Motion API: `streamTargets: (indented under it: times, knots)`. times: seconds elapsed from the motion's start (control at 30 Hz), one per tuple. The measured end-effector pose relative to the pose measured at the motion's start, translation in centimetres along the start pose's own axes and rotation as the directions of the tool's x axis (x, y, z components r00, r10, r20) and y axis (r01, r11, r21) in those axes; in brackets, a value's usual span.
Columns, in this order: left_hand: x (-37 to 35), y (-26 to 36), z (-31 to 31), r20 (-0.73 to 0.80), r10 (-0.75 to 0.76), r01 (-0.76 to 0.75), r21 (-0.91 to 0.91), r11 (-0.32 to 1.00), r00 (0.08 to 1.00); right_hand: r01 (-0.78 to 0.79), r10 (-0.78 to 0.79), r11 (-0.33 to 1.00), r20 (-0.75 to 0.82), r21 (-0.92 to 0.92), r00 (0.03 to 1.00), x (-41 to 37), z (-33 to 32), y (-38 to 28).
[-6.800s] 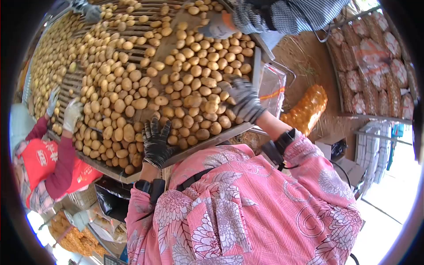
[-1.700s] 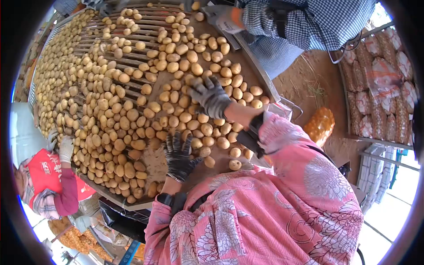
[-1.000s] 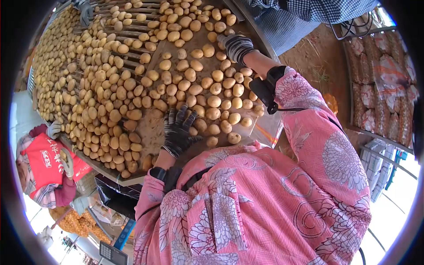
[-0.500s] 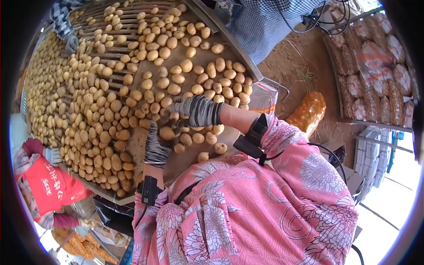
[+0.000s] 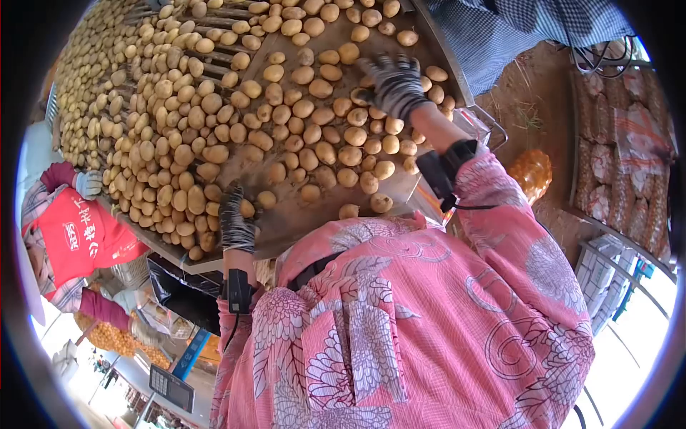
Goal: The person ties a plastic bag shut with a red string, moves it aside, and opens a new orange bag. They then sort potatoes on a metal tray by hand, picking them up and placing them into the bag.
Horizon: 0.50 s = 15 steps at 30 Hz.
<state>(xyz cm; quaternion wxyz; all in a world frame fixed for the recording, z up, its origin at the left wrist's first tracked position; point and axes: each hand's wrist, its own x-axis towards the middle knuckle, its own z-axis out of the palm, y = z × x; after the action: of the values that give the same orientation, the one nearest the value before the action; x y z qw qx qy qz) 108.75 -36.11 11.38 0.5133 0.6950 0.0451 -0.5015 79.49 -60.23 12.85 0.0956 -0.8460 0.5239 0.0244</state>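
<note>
Both my hands wear grey-and-black striped gloves. My right hand point(image 5: 397, 87) reaches over the upper right of the metal sorting tray point(image 5: 286, 225), its fingers spread against the metal beside several potatoes point(image 5: 355, 136). It grips none of them. Near the tray's front edge, my left hand point(image 5: 238, 220) lies with fingers stretched out and thumb apart. A potato point(image 5: 247, 208) sits between that thumb and the fingers, not visibly gripped. To its left is a dense heap of potatoes point(image 5: 184, 154).
A person in a red apron point(image 5: 86, 232) stands at the left side of the tray. Someone in a checked garment point(image 5: 479, 36) is at the upper right. A filled net sack point(image 5: 531, 175) stands on the ground, with stacked sacks point(image 5: 622, 150) farther right. A scale display point(image 5: 171, 388) is at lower left.
My right hand has moved up and right, away from my left, with fingers spread. My left hand has shifted slightly down and left. The view has tilted, and potatoes between the hands have shifted.
</note>
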Motion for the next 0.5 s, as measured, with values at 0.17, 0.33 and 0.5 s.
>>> streamTargets:
  times: [0.17,0.33,0.5]
  knots:
    - [0.4,-2.2,0.1,0.243,-0.172,0.164,0.053,0.985,0.955,0.352,-0.341,0.931,0.117,-0.096,0.933,-1.7,1.3,-3.9]
    - [-1.1,-3.7,4.6,0.346,-0.106,0.028,0.224,0.974,0.932,0.564,-0.564,0.826,-0.019,-0.004,0.826,-6.2,2.4,-0.4]
    - [-0.5,-2.7,4.4,0.489,0.034,-0.296,0.470,0.831,0.871,0.452,-0.451,0.892,-0.064,0.000,0.890,-8.1,1.9,2.6]
